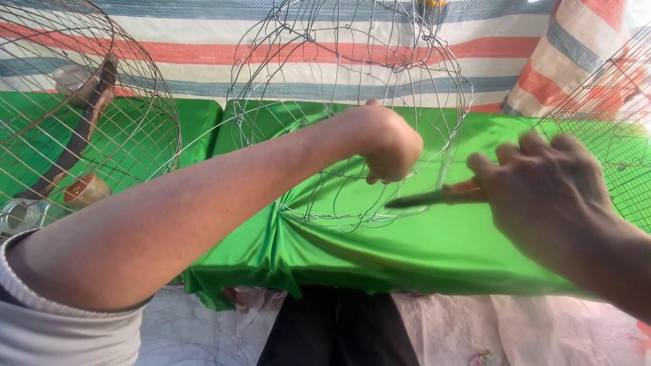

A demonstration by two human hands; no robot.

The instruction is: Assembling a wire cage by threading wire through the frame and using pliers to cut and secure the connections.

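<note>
Wire frame (349, 102): rounded, open-mesh, of thin silvery wire, stood upright at centre on the green cloth (407, 251), lower loops touching the fabric. Left hand (386, 146): closed into a fist on the frame's lower wires, knuckles toward the camera, forearm crossing from lower left; gripped wire itself hidden behind the fingers. Right hand (549, 193): curled and pressed together around the orange handles of pliers (441, 196), dark jaws pointed left and brought just beside the frame's bottom loops, directly below the left fist; whether the jaws touched a wire could not be told. Green cloth: glossy, draped over the counter, gathered into folds under the frame and hanging over the near edge. Domed wire cage (74, 108): at far left on the same cloth, well apart from the frame, with a brown perch and small cups inside. Further wire mesh (610, 122): at far right edge. Striped tarpaulin (475, 41): red, white and blue bands, hung behind everything. Pale sheeting (203, 332): on the ground below the counter.
</note>
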